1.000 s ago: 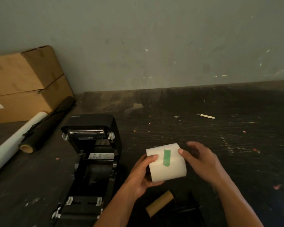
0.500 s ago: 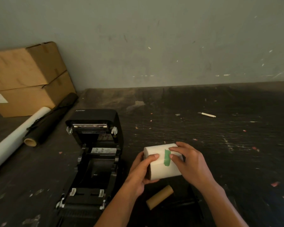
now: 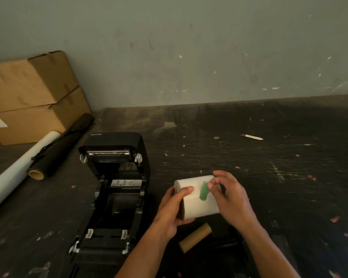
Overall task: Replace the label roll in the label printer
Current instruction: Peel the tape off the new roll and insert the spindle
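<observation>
Green tape sealed the new label roll, which the left hand gripped above the counter, just right of the open printer. The right hand pinched the tape's upper end. Peeling too fast could tear the outer labels or leave residue; a loose left grip might let the roll drop and unwind near the empty cardboard core.
</observation>
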Demonstrator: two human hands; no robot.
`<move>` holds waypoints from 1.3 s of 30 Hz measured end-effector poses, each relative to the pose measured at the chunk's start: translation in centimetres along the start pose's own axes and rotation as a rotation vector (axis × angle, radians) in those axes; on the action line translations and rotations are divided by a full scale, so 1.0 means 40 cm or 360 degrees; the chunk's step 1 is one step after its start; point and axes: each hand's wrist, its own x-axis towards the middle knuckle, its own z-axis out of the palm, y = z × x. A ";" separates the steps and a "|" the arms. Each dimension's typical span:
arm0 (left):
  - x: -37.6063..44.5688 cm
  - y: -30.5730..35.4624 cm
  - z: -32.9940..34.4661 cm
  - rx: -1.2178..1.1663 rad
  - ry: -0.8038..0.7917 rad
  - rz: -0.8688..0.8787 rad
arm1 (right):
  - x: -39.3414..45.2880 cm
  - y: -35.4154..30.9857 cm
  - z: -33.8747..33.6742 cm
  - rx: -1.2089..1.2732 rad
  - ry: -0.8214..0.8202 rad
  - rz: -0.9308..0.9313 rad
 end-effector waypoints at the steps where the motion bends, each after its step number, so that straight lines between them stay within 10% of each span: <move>1: 0.001 -0.002 -0.002 -0.0039 0.0020 -0.0026 | -0.007 0.006 0.001 0.0039 -0.0007 -0.0039; 13: 0.017 -0.025 -0.031 -0.0309 0.0186 -0.0258 | -0.024 0.129 -0.025 0.0575 0.0350 0.0191; 20: 0.020 -0.042 -0.047 -0.0420 0.0211 -0.0282 | 0.037 0.309 -0.023 -0.0261 -0.0078 0.1009; 31: 0.016 -0.062 -0.042 -0.0449 0.0215 -0.0320 | -0.021 0.386 0.028 -0.0630 0.0036 0.0879; 39: -0.001 -0.051 -0.038 -0.0413 0.0086 -0.0236 | 0.006 0.222 -0.024 0.0350 0.0310 0.0714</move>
